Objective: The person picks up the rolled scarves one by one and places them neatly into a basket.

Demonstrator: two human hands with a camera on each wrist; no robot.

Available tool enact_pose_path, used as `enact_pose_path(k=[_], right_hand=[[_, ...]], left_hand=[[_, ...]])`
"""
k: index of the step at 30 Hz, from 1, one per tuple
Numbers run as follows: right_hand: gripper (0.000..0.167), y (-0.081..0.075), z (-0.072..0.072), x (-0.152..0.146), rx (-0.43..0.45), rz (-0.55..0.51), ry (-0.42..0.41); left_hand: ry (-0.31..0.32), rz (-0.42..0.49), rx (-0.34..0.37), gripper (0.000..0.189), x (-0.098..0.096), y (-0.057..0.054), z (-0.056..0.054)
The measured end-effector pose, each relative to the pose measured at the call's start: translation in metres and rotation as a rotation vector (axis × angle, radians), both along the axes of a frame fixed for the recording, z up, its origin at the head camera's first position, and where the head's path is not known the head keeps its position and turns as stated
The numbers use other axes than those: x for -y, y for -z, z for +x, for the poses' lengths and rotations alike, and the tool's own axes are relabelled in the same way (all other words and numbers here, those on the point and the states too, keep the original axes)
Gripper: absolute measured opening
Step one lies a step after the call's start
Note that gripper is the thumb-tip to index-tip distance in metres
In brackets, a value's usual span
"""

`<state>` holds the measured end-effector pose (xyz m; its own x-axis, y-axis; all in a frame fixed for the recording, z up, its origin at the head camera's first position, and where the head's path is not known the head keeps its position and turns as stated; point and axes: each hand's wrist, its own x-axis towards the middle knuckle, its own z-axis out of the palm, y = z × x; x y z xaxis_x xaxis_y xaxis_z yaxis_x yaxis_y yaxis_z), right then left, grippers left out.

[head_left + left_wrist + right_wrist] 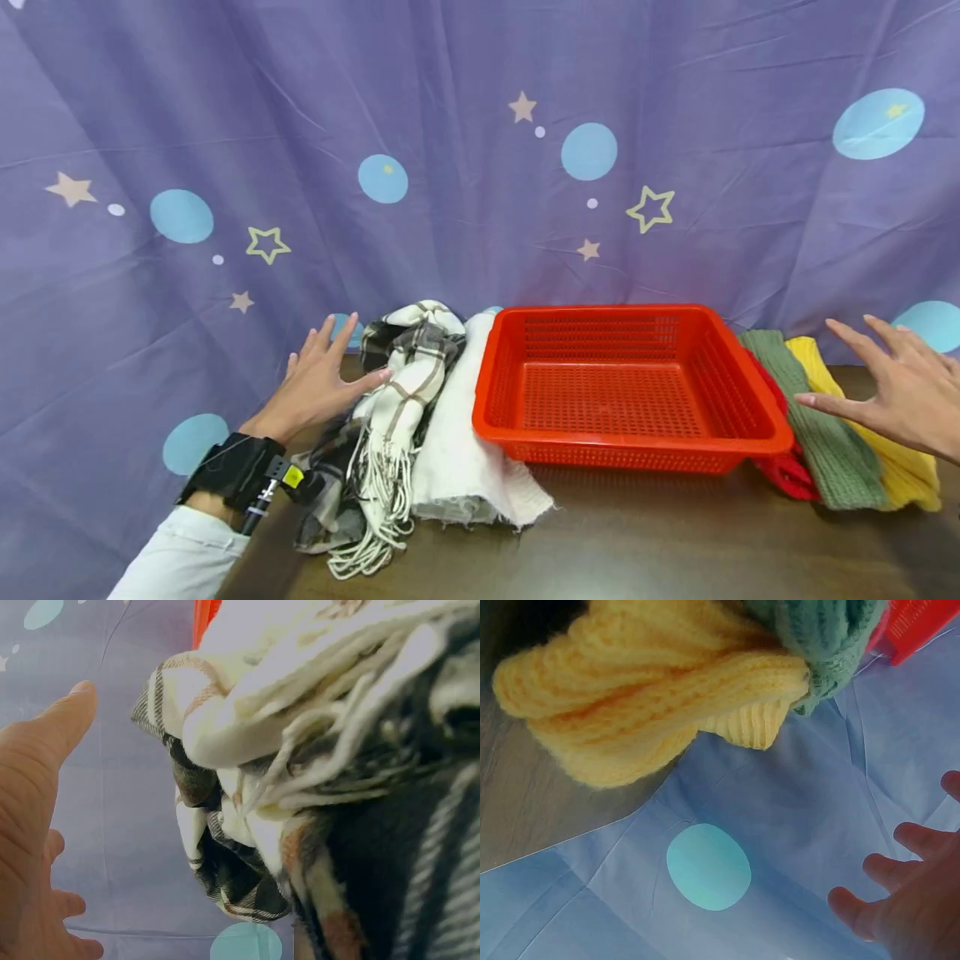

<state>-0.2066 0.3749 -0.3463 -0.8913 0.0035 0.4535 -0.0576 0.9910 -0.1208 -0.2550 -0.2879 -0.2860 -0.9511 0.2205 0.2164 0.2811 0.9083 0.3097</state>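
Observation:
My left hand (318,385), fingers spread, hovers beside a black-and-white plaid scarf (408,375) with cream fringe and holds nothing. Right of that scarf lies a folded white cloth (453,442) with frayed ends. A red plastic basket (600,448) stands in the middle with nothing in it. On its right side lie a red knitted piece (791,475), partly hidden by the basket, a green knitted scarf (832,450) and a yellow knitted scarf (911,475). Over the yellow one is my right hand (900,387), fingers apart and gripping nothing; in the right wrist view its fingers (915,840) stay away from the knitwear.
A brown wooden table (637,533) carries everything. Right behind it hangs a purple curtain (465,225) printed with stars and blue circles. A black wrist strap with a small camera (240,471) sits on my left wrist.

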Motion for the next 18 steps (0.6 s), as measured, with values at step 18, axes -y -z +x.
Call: enact_pose_path(k=[18], right_hand=[[0.119,-0.0070,0.0042,-0.0033,-0.021,-0.023,-0.018]], left_hand=[[-0.061,0.030,0.058,0.112,-0.0103,0.0009,0.0000]])
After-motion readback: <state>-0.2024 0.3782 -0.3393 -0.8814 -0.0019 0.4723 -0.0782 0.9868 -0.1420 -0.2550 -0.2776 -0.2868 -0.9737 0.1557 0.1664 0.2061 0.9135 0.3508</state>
